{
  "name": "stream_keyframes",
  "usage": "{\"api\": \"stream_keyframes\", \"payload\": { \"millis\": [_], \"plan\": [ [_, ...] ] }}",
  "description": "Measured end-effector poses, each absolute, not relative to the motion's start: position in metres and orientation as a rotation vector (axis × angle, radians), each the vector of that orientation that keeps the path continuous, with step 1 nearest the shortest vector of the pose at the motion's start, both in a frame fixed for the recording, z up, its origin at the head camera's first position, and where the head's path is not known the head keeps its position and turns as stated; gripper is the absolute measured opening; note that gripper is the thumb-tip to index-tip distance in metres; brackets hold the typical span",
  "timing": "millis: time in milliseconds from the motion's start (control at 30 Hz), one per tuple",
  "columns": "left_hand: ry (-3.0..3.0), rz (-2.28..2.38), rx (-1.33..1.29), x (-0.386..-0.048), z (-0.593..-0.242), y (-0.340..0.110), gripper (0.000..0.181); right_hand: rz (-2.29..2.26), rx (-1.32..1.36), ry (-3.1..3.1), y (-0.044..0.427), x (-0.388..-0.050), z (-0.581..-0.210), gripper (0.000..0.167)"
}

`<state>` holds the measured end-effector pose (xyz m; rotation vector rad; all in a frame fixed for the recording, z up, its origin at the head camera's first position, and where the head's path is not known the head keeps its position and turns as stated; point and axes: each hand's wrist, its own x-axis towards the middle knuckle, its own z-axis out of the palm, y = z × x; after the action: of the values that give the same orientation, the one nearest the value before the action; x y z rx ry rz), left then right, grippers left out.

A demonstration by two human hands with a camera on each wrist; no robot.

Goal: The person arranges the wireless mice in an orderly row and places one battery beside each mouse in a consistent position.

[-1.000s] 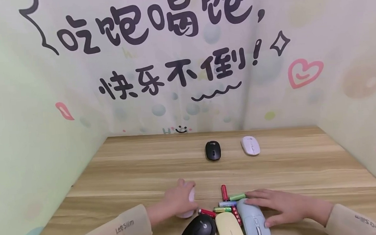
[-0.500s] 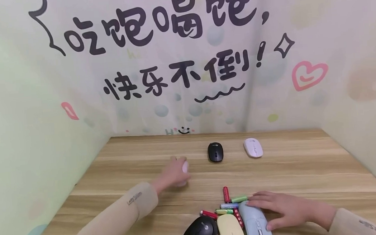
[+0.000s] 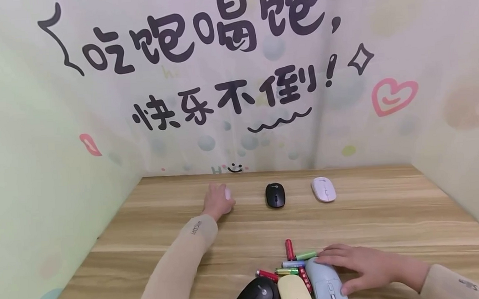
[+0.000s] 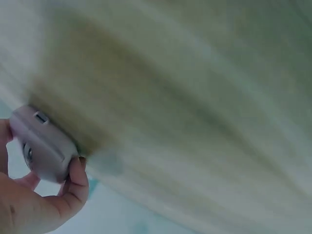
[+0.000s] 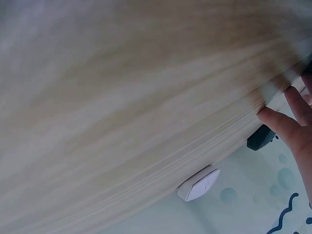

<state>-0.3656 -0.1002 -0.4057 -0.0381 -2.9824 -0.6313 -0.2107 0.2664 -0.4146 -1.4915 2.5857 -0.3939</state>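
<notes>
My left hand (image 3: 215, 201) holds a pale pinkish-purple computer mouse (image 3: 228, 199) near the back of the table, left of a black mouse (image 3: 275, 195). In the left wrist view the fingers and thumb grip the sides of this mouse (image 4: 44, 146), which looks tilted. At the front, my right hand (image 3: 368, 266) rests its extended fingertips on the far end of a light blue mouse (image 3: 326, 283), with the thumb at its right side. The right wrist view shows these fingers (image 5: 280, 122) extended; the blue mouse is not visible there.
Left of the blue mouse lie a yellow mouse (image 3: 294, 292) and a black mouse (image 3: 255, 297). Several batteries, including a red one (image 3: 289, 249) and a green one (image 3: 306, 255), lie beyond them. A white mouse (image 3: 323, 189) sits at the back right of the wooden table (image 3: 375, 214).
My left hand has carried the pale mouse from beside the batteries to the back of the table, level with the far black mouse. The right hand has stayed at the blue mouse.
</notes>
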Motion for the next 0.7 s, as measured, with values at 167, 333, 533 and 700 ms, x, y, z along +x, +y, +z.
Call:
{"api": "stream_keyframes", "payload": {
  "millis": [167, 333, 533, 700],
  "plan": [
    [-2.986, -0.633, 0.03, -0.3699, -0.4146, -0.1024, 0.064, -0.413, -1.463, 2.556, 0.2664, -0.2091, -0.4145, 0.062],
    [-2.996, -0.626, 0.066, -0.3726, -0.4156, -0.104, 0.065, -0.419, -1.463, 2.559, 0.2664, -0.2099, -0.4153, 0.062],
    [-3.017, -0.643, 0.06, -0.3749, -0.4129, -0.1033, 0.066, -0.427, -1.443, 2.574, 0.2674, -0.2101, -0.416, 0.061],
    [-3.025, -0.576, 0.056, -0.3706, -0.4078, -0.1018, 0.062, -0.434, -1.431, 2.572, 0.2673, -0.21, -0.4155, 0.061]
  ]
}}
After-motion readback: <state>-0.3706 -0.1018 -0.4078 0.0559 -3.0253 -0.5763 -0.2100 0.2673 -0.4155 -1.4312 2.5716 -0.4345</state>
